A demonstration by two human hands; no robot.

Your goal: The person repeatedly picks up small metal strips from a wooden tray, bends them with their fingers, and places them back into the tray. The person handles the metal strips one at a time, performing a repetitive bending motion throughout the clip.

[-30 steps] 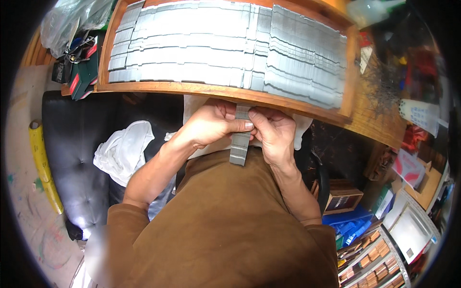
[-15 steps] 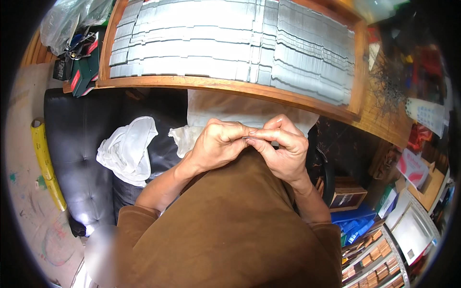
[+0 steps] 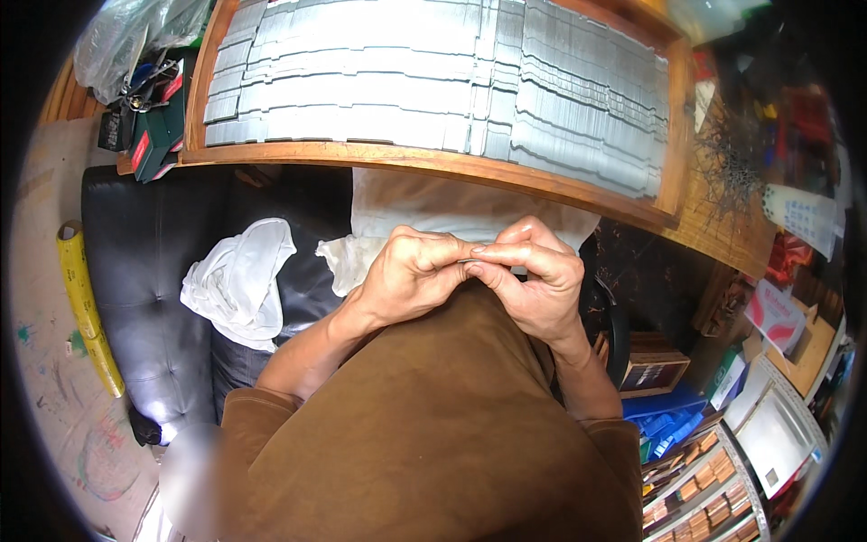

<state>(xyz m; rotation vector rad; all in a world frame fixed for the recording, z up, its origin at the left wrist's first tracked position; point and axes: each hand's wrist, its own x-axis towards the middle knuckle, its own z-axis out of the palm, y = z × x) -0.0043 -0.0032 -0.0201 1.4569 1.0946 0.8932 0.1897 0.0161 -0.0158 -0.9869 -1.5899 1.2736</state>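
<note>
My left hand (image 3: 417,274) and my right hand (image 3: 533,282) meet in front of my brown shirt (image 3: 424,406), fingertips together. Thumb and fingers of both are closed in a pinch on a small thin piece (image 3: 469,262); only a narrow sliver of it shows, so its kind cannot be made out. Beyond the hands, a wooden tray (image 3: 433,161) holds tightly packed rows of thin grey metal-looking pieces (image 3: 361,90). A white cloth (image 3: 470,200) lies below the tray's near edge, just past my fingers.
On the left is a black tufted leather seat (image 3: 144,271) with a crumpled white cloth (image 3: 239,285) on it. A yellow tube (image 3: 83,307) lies beside the seat. Dark thin scraps (image 3: 730,172) are on the wooden tabletop at right. Boxes and a rack (image 3: 713,488) crowd the lower right.
Both hands keep the same pinch on the small thin piece. My right hand has shifted very slightly to the right; nothing else visibly moved.
</note>
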